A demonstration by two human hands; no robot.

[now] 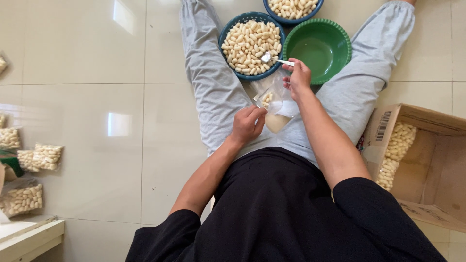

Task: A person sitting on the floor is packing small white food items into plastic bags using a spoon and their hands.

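Your left hand (247, 123) pinched the clear plastic bag (273, 104) open on your lap, while your right hand (297, 77) gripped a white spoon (273, 59) over the blue bowl (226, 33) of pale pellets.

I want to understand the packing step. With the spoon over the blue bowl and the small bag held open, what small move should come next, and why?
Probably dip the white spoon into the cocoon-like pieces: the right hand holds it just above them, while the left hand keeps the nearly empty clear bag open.

Past your fingertips sits an empty green bowl (318, 48); a cardboard box (427, 160) lies well right of them, filled clear packets (29, 157) far off left.
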